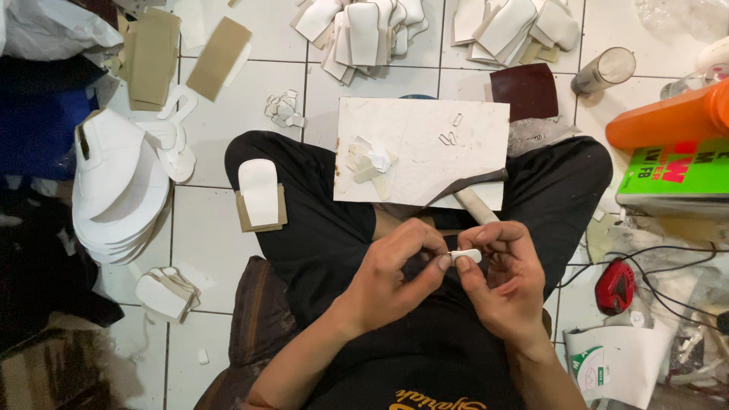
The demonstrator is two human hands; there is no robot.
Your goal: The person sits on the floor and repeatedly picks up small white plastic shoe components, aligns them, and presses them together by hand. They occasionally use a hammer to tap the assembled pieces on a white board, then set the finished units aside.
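White and small, the cut strip (465,256) sits pinched between my two hands over my lap, my left hand (395,277) closing thumb and forefinger on one end and my right hand (501,277) gripping the other. Just beyond them a white work board (456,163) rests across my knees with scraps (370,163) and metal buckles (449,137) on it, above the tiled floor (220,121)

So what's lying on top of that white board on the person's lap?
On the white board lie a small heap of white cut pieces, a few small metal clips and a dark strip along its near edge. What lies under the heap is covered.
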